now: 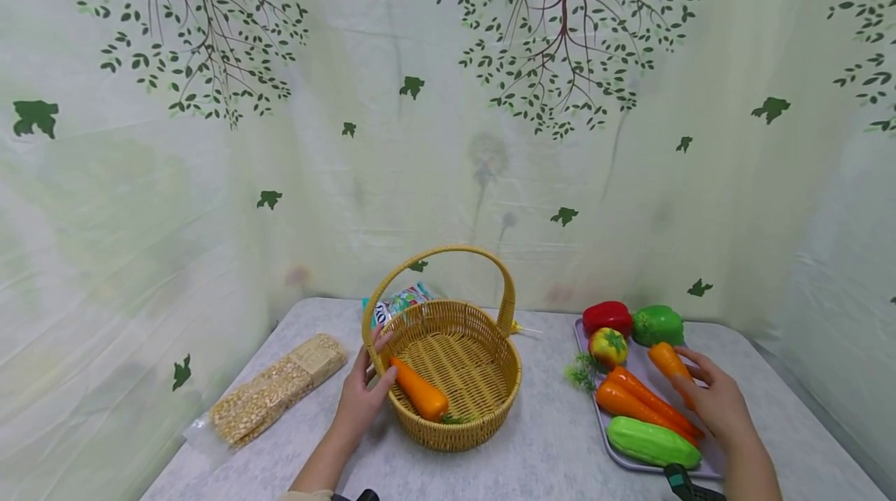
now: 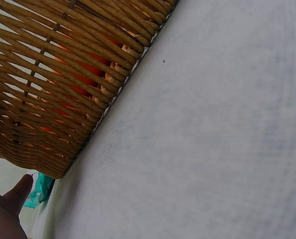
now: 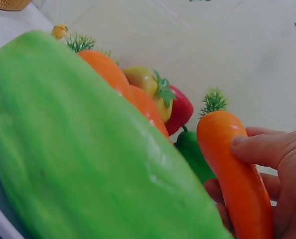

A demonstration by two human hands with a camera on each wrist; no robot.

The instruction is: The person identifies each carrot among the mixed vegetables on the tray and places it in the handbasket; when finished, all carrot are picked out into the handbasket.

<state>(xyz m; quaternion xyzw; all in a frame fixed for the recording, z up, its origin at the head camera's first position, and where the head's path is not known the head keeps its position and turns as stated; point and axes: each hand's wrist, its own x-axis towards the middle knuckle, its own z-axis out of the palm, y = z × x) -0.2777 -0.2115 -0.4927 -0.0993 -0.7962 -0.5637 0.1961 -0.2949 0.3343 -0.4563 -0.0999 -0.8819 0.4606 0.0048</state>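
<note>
My right hand [image 1: 714, 396] grips an orange toy carrot [image 1: 668, 362] over the right side of a tray [image 1: 605, 439]. In the right wrist view, the thumb lies along the carrot [image 3: 235, 169], its leafy top pointing away. On the tray are more carrots [image 1: 644, 404], a green gourd-like vegetable [image 1: 652, 443], a red pepper [image 1: 607, 319], a yellow-red one [image 1: 607, 346] and a green one [image 1: 658, 325]. My left hand [image 1: 364, 388] holds the left rim of a wicker basket [image 1: 455, 435] near the handle's foot. Inside the basket lies another carrot [image 1: 420, 390].
A clear bag of corn kernels [image 1: 273, 392] lies left of the basket. Behind the basket is a colourful snack packet [image 1: 409, 297], partly hidden, with a small yellow item on a stick [image 1: 518, 327] to its right. A printed curtain [image 1: 448, 135] hangs behind the table.
</note>
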